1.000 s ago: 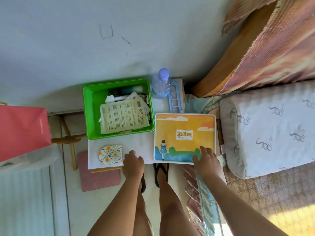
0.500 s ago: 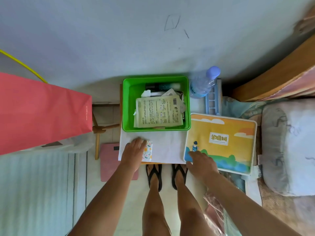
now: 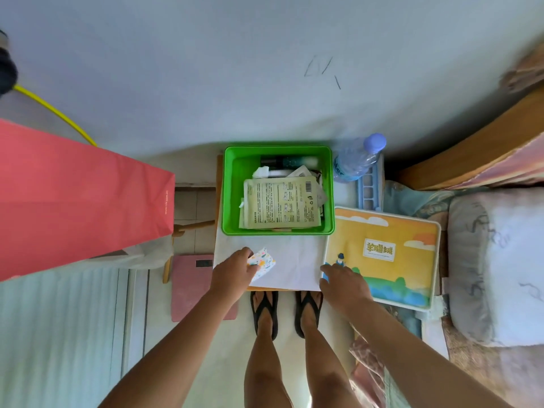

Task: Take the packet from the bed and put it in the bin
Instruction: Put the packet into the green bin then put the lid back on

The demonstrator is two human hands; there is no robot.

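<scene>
A green bin (image 3: pixel 229 187) stands on a small white-topped table (image 3: pixel 297 260) against the wall. Inside it lie a beige printed packet (image 3: pixel 279 204) and several smaller items. A small floral packet (image 3: pixel 263 262) sits in front of the bin, tilted up in the fingers of my left hand (image 3: pixel 232 272). A large yellow and orange packet (image 3: pixel 391 231) lies across the table's right edge and the bed. My right hand (image 3: pixel 343 285) grips its near left corner, fingers on top.
A water bottle (image 3: pixel 356 160) and a blue rack (image 3: pixel 369 189) stand right of the bin. A red paper bag (image 3: pixel 73 198) hangs at the left. A pink scale (image 3: pixel 191 284) lies on the floor. A pillow (image 3: pixel 500 260) is on the bed at right. My sandalled feet are under the table edge.
The view has swung left. My left hand moved from the table edge onto the floral packet and tipped it up. My right hand slid to the yellow packet's near left corner.
</scene>
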